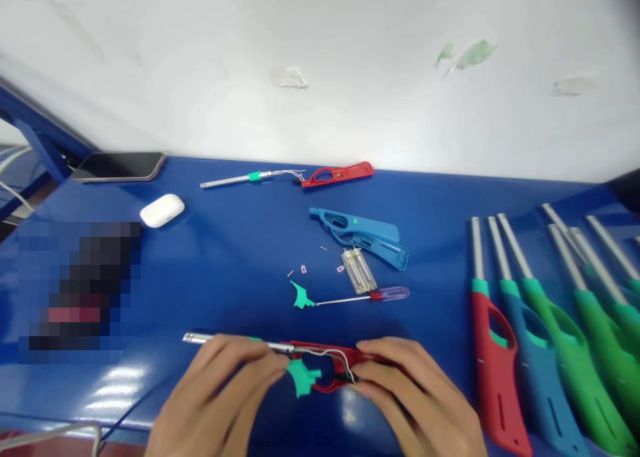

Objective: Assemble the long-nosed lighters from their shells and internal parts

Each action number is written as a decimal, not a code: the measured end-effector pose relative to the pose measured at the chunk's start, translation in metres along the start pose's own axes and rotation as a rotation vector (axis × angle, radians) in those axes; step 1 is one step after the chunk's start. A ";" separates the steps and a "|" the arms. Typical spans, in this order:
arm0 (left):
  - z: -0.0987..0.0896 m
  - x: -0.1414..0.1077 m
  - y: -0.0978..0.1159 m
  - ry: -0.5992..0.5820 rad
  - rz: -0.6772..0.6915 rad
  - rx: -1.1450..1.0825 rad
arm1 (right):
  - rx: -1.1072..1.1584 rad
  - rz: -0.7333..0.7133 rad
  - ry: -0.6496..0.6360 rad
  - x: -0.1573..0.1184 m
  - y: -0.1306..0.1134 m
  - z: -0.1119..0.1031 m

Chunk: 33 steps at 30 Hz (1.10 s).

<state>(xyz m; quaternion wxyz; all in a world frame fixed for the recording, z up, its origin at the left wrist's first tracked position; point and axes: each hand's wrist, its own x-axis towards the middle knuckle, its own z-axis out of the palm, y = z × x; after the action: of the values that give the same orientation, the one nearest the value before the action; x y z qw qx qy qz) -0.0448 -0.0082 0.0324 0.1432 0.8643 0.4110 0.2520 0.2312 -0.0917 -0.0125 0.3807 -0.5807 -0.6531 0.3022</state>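
Low in the view, my left hand (pixel 225 383) has its fingers closed at the edge of a green lighter trigger (pixel 301 377). A metal lighter tube (pixel 197 338) runs beneath those fingers. My right hand (pixel 410 383) grips a red lighter casing half (pixel 325 385) at its right part, the fingertips close to a small black piece. White wires (pixel 343 357) lead from the tube across the casing to that piece. The trigger lies over the casing's finger opening. My fingers partly hide the tube and the right end of the casing.
Beyond my hands lie a screwdriver (pixel 390 294), another green trigger (pixel 301 295), a clear fuel tank (pixel 359 270), blue casing halves (pixel 365 233) and a red casing half (pixel 345 172). Several assembled lighters (pixel 500 377) line the right. A phone (pixel 120 166) and white case (pixel 163 210) sit left.
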 end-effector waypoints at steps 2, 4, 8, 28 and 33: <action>0.003 -0.008 0.002 -0.067 0.074 0.003 | 0.017 -0.008 -0.014 0.003 -0.002 0.000; 0.007 -0.011 0.004 -0.081 0.110 0.028 | 0.013 -0.026 -0.017 0.004 -0.004 -0.001; 0.015 -0.009 0.008 -0.085 0.113 0.041 | 0.031 -0.003 -0.017 0.002 -0.005 -0.001; 0.028 0.012 0.024 -0.061 0.053 -0.129 | -0.055 -0.130 -0.031 0.012 -0.020 -0.005; 0.027 0.012 0.025 -0.098 0.083 -0.127 | -0.155 -0.225 0.041 0.018 -0.024 -0.007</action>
<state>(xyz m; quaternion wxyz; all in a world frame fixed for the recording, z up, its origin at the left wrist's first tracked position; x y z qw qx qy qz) -0.0078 -0.0153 0.0248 0.2073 0.8810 0.3507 0.2408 0.2235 -0.0772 0.0137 0.3795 -0.5376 -0.7275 0.1943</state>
